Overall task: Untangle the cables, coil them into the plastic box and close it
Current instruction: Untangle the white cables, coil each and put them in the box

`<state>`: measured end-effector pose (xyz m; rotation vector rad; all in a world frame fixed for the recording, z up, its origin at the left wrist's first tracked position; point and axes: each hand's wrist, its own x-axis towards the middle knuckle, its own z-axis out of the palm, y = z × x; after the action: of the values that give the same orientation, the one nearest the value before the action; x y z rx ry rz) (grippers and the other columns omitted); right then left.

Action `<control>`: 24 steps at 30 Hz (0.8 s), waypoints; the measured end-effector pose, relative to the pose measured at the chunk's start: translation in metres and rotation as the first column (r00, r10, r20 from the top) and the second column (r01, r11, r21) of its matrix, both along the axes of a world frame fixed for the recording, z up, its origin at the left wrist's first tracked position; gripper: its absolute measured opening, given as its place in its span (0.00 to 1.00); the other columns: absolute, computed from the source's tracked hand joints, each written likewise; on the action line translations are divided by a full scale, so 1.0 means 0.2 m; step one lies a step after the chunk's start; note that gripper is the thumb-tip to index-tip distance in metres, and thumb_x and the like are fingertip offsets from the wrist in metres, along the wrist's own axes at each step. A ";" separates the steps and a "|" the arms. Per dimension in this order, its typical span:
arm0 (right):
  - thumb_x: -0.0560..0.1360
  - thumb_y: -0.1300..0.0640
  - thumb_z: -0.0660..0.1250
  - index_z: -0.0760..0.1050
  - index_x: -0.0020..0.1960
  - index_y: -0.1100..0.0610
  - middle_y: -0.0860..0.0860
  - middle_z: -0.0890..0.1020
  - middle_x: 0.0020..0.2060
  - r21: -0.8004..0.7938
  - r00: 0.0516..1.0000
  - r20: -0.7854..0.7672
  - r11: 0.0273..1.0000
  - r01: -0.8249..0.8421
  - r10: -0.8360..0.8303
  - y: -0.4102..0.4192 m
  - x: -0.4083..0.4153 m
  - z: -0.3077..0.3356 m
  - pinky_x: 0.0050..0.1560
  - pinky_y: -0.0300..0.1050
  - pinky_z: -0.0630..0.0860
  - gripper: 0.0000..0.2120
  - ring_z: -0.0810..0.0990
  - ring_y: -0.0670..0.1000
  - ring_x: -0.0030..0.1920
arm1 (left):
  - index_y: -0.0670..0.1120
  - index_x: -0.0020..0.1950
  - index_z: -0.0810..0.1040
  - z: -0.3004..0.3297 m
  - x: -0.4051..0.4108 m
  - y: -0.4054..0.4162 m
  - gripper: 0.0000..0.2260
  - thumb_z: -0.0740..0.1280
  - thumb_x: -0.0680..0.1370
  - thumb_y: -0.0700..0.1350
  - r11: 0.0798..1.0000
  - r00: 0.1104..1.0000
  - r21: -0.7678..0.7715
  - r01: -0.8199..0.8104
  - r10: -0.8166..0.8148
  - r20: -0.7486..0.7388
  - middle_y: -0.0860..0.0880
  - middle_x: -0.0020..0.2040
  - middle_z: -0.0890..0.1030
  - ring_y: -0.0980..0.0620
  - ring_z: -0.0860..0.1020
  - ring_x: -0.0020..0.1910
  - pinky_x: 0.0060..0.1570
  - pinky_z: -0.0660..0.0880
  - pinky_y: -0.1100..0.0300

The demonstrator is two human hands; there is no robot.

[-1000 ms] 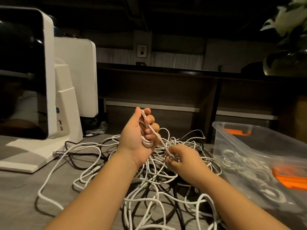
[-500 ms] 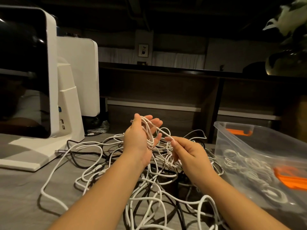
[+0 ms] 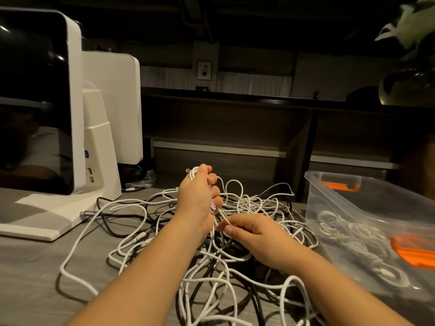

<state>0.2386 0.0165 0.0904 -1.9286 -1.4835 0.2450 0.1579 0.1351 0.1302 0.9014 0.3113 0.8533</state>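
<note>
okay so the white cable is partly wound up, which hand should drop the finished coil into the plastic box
Probably the left hand: its fingers already grip the white coil. The right hand only pinches the loose strand, though it is nearer the plastic box, so it could steady the box.

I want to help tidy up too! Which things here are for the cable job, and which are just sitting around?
For the job:
- left hand, gripping a white cable coil
- right hand, pinching the same cable
- cable tangle on the table
- plastic box, coiled cables already inside

Just sitting around:
- white monitor
- second white screen behind it
- plant, far right
</note>
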 end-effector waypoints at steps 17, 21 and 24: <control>0.80 0.49 0.62 0.77 0.50 0.47 0.48 0.81 0.39 0.126 0.981 0.176 0.990 0.058 -0.080 -0.01 0.00 0.01 0.44 0.47 0.76 0.06 0.77 0.46 0.40 | 0.48 0.52 0.75 -0.01 0.01 0.08 0.08 0.57 0.85 0.47 0.985 0.985 0.011 -0.174 0.174 -0.016 0.51 0.38 0.73 0.59 0.62 0.23 0.21 0.60 0.66; 0.81 0.50 0.64 0.79 0.47 0.46 0.44 0.79 0.35 0.040 0.985 0.162 0.997 -0.061 0.053 -0.02 -0.01 0.02 0.41 0.42 0.73 0.06 0.75 0.42 0.36 | 0.46 0.51 0.74 -0.02 0.01 0.05 0.15 0.55 0.85 0.56 0.961 0.962 0.240 -0.139 0.189 -0.198 0.50 0.38 0.72 0.59 0.63 0.23 0.20 0.60 0.66; 0.80 0.52 0.65 0.81 0.48 0.49 0.43 0.78 0.36 0.103 0.978 0.171 0.985 -0.139 0.120 -0.03 0.00 0.01 0.41 0.41 0.72 0.07 0.76 0.43 0.38 | 0.46 0.52 0.76 -0.02 0.00 0.03 0.19 0.54 0.84 0.58 0.920 0.902 0.380 0.100 0.077 -0.424 0.50 0.38 0.74 0.57 0.66 0.26 0.25 0.63 0.64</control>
<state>0.2393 0.0106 0.0926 -1.7994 -1.6962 0.0579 0.1582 0.1407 0.1256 1.4780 0.5304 0.7073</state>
